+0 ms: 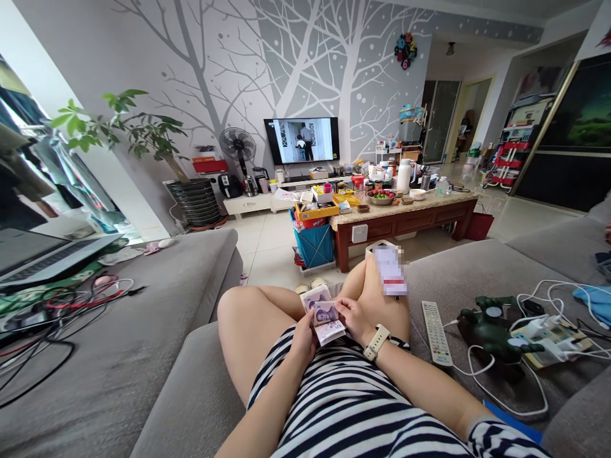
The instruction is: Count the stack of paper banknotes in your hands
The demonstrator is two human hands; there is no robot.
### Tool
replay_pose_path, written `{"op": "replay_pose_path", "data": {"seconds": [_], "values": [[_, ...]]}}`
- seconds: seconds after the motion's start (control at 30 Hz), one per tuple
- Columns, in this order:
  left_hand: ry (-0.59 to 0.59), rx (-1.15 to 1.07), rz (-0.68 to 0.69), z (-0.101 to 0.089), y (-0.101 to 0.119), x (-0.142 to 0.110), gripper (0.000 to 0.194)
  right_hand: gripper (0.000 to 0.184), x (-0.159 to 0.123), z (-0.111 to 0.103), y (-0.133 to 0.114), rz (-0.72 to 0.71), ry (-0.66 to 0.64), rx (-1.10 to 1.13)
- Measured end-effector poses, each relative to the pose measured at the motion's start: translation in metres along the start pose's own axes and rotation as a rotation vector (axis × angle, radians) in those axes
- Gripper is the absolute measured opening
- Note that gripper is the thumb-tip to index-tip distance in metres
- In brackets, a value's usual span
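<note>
Purple banknotes point(326, 313) marked with a 5 and a portrait are held above my lap. My left hand point(304, 337) grips their left side, with the thumb on top. At their right edge, my right hand point(354, 319) pinches a note between thumb and fingers; a pale watch point(377, 343) is on that wrist. One note is bent so its lower part fans toward me, while more notes show behind it. How many there are I cannot tell. A phone with a blurred screen point(390, 270) rests on my right thigh.
Right of me on the grey sofa point(458, 267) lie a remote control point(436, 334), a dark green massager-like device point(499, 331) and a power strip point(548, 340) with white cables. A laptop point(52, 254) and tangled cables are at left. A cluttered coffee table point(401, 219) stands ahead.
</note>
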State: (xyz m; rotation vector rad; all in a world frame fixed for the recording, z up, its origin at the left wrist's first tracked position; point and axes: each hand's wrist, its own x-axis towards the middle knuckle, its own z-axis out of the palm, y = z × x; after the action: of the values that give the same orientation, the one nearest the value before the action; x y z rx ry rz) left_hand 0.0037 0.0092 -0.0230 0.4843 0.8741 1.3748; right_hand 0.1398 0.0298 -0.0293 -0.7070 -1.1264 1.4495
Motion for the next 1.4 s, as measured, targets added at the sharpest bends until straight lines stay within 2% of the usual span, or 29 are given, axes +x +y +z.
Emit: {"op": "replay_pose_path", "data": {"seconds": [0.57,0.7,0.83,1.0,1.2,1.4], "values": [[0.019,0.004,-0.006,0.004,0.003,-0.003,0.026,0.036,-0.003,0.006,-0.010,0.051,0.001,0.033],[0.007,-0.002,-0.006,0.005,0.004,-0.004,0.027,0.036,-0.002,0.004,-0.006,0.051,-0.003,0.038],[0.006,0.001,0.006,0.003,0.003,-0.003,0.028,0.037,-0.001,0.002,-0.002,0.055,0.001,0.037],[-0.014,0.017,-0.030,-0.001,0.001,-0.002,0.030,0.038,-0.004,0.005,-0.009,0.084,-0.016,-0.012],[-0.019,0.015,-0.041,0.001,0.002,-0.004,0.031,0.036,-0.005,0.004,-0.012,0.032,-0.036,-0.072],[-0.006,0.058,0.000,0.003,0.007,-0.011,0.024,0.038,0.000,0.000,-0.005,0.004,0.036,-0.091]]}}
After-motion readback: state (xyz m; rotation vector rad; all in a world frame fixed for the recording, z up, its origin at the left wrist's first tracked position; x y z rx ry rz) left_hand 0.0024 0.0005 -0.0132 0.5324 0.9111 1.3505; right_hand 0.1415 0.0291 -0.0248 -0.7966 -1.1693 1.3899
